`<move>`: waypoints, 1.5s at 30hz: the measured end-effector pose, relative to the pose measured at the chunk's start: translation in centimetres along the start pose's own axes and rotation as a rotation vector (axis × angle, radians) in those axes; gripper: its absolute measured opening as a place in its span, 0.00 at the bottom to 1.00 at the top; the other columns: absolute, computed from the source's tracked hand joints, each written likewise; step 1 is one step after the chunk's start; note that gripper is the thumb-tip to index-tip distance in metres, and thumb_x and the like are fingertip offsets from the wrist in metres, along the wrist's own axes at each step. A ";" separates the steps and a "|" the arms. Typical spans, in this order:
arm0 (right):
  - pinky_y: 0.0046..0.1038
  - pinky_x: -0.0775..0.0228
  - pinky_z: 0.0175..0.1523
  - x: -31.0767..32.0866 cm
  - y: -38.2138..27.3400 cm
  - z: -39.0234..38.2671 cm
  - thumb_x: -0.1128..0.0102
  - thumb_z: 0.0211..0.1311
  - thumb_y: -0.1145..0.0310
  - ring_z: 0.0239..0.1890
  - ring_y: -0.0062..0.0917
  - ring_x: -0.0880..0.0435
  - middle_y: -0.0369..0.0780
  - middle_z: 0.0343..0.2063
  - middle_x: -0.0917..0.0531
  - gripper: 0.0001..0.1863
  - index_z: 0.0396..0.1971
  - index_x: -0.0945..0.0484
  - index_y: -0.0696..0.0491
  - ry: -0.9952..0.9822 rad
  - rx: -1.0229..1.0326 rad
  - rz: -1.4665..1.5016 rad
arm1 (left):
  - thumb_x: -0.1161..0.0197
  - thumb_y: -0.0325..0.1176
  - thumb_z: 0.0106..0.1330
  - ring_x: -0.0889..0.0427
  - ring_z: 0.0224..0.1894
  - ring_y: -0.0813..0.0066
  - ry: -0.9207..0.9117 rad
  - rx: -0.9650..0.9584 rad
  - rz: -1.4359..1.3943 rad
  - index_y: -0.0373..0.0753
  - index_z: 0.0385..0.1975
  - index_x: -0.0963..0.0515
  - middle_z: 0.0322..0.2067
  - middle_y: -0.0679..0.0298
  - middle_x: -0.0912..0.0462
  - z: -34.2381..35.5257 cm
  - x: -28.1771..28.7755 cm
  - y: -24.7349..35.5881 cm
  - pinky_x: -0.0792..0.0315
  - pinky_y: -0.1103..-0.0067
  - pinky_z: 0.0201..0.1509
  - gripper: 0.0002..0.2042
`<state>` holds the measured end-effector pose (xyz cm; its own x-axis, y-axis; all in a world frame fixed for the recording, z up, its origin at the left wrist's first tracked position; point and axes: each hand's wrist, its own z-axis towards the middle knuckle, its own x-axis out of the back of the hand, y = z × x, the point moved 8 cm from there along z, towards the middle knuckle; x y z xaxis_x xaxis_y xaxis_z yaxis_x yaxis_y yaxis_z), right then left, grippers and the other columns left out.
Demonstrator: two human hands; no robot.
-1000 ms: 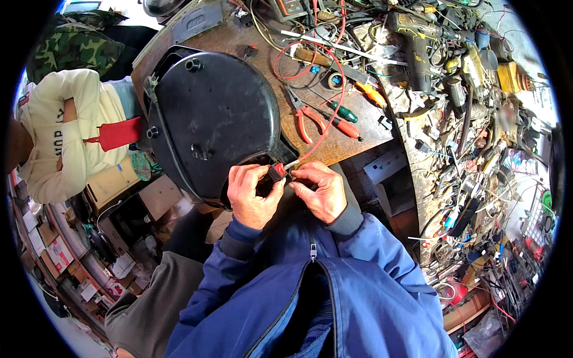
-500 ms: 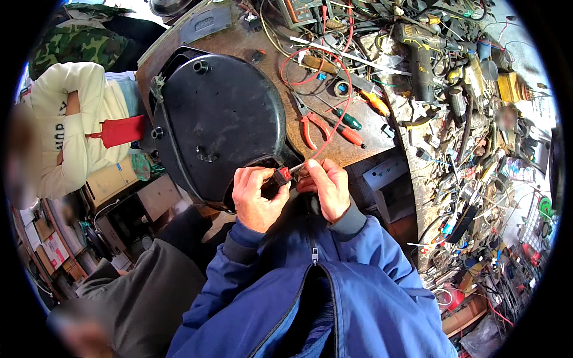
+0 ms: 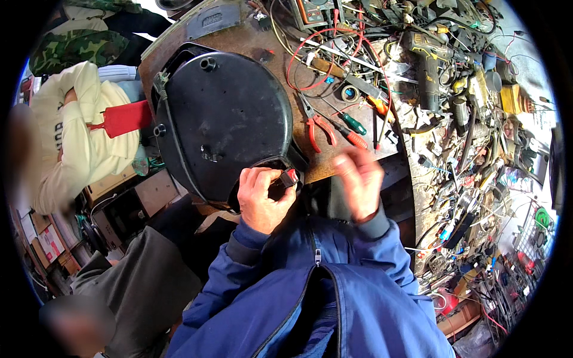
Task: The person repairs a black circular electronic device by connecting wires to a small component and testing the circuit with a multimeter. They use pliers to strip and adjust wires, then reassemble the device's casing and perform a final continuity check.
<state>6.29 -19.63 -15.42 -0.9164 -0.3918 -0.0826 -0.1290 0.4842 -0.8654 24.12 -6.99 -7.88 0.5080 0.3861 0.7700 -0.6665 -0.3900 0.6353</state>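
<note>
My left hand (image 3: 262, 198) is closed around a small black-and-red switch (image 3: 289, 178), gripping it between thumb and fingers. It is at the near edge of a large round black appliance housing (image 3: 230, 113), which has short round feet and a cord. To the right, my right hand (image 3: 361, 185) is raised off the bench, blurred, with fingers apart and nothing seen in them. Beyond it lie red-handled pliers (image 3: 320, 131), a red-handled screwdriver (image 3: 357, 139) and a green-handled screwdriver (image 3: 353, 123). A red test lead (image 3: 388, 77) loops over the bench, its dark probe (image 3: 377, 132) beside the screwdrivers.
A multimeter (image 3: 313, 13) sits at the far side of the wooden bench (image 3: 268, 48). A yellow-and-black drill (image 3: 427, 65) lies in a heap of cables, tools and parts on the right. At left are a person in a cream top (image 3: 89, 131) and another in dark grey (image 3: 137, 286).
My right hand has let go of the red-lead probe, which now lies on the bench, and has moved right, away from the switch. My left hand still holds the switch.
</note>
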 end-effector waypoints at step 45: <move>0.27 0.20 0.52 -7.1 3.5 -1.4 0.28 0.58 0.76 0.44 0.24 0.13 0.43 0.41 0.12 0.21 0.51 0.20 0.63 -0.237 -0.110 -0.077 | 0.23 0.22 0.47 0.18 0.51 0.56 -0.013 0.048 -0.104 0.35 0.50 0.19 0.49 0.54 0.17 -0.7 3.4 -1.3 0.23 0.68 0.57 0.26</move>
<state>11.78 -14.10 -17.20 -0.7899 -0.5963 -0.1431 -0.2472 0.5232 -0.8156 26.36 -4.58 -6.10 0.5804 0.4160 0.7000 -0.5830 -0.3879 0.7139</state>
